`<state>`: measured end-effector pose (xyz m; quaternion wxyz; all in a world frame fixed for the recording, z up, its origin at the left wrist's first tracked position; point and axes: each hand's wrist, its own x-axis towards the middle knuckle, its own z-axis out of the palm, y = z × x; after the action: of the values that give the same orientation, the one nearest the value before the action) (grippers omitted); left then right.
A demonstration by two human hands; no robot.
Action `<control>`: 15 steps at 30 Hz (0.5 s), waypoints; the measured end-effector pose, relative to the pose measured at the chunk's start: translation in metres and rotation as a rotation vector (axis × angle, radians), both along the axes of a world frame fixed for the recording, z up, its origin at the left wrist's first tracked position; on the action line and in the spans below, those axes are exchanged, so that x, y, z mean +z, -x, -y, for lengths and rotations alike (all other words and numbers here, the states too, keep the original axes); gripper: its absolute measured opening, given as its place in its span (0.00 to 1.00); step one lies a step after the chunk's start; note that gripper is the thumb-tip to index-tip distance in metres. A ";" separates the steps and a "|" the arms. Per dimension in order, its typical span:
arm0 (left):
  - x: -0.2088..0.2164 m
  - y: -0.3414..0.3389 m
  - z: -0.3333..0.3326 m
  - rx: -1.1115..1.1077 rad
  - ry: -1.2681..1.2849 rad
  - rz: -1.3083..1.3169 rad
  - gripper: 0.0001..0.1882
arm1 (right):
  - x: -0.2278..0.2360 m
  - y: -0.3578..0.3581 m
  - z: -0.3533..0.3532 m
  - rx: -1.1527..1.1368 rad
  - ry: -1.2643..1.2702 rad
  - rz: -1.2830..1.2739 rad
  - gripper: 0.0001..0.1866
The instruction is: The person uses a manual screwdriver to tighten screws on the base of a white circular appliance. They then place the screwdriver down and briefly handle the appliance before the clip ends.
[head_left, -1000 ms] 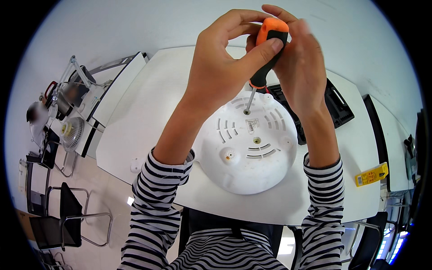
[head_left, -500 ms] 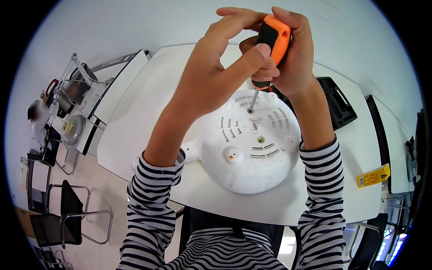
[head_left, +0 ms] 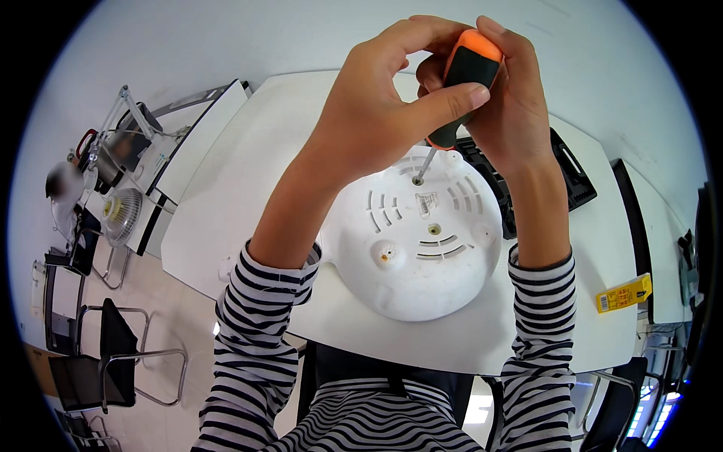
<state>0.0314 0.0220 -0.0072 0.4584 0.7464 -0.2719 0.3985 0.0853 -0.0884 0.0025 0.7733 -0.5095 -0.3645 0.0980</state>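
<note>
both hands are closed on the screwdriver (head_left: pixel 473 74): the left hand (head_left: pixel 384 105) lays its thumb across the black side of the handle and its fingers over the far end, while the right hand (head_left: pixel 516 105) curls around from the other side, some of its fingers hidden behind the grip. the shaft (head_left: pixel 427 164) runs down at a slant into a recessed hole (head_left: pixel 418 181) near the far edge of the white round appliance (head_left: pixel 414 279), which lies on the desk (head_left: pixel 226 188) with its slotted face up. compared with half a second ago, the handle has turned: its orange flank faced the right hand then, and now the black grip faces the viewer with orange showing at the end (the hole in that flank has gone from sight). the left thumb has shifted further right, and the curled fingers of the right hand that showed under the handle are now mostly out of view. the shaft stays in the same hole, and the appliance lies about where it did. the black tool case (head_left: pixel 578 179) sits open beyond the right forearm, and the yellow carton (head_left: pixel 623 294) rests near the desk's right edge.
</note>
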 end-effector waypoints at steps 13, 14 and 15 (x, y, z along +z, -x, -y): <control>-0.007 -0.002 -0.021 0.070 -0.249 0.102 0.24 | -0.004 -0.037 -0.010 0.682 -0.029 -0.198 0.36; -0.008 0.000 -0.019 0.027 -0.155 0.040 0.23 | -0.003 -0.038 -0.011 0.729 -0.020 -0.214 0.36; -0.008 0.001 -0.014 -0.019 -0.054 -0.016 0.23 | -0.003 -0.039 -0.010 0.773 -0.008 -0.231 0.37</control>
<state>0.0303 0.0364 -0.0153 0.4441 0.7590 -0.2861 0.3805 0.1246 -0.0788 -0.0003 0.7174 -0.3175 -0.4403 0.4366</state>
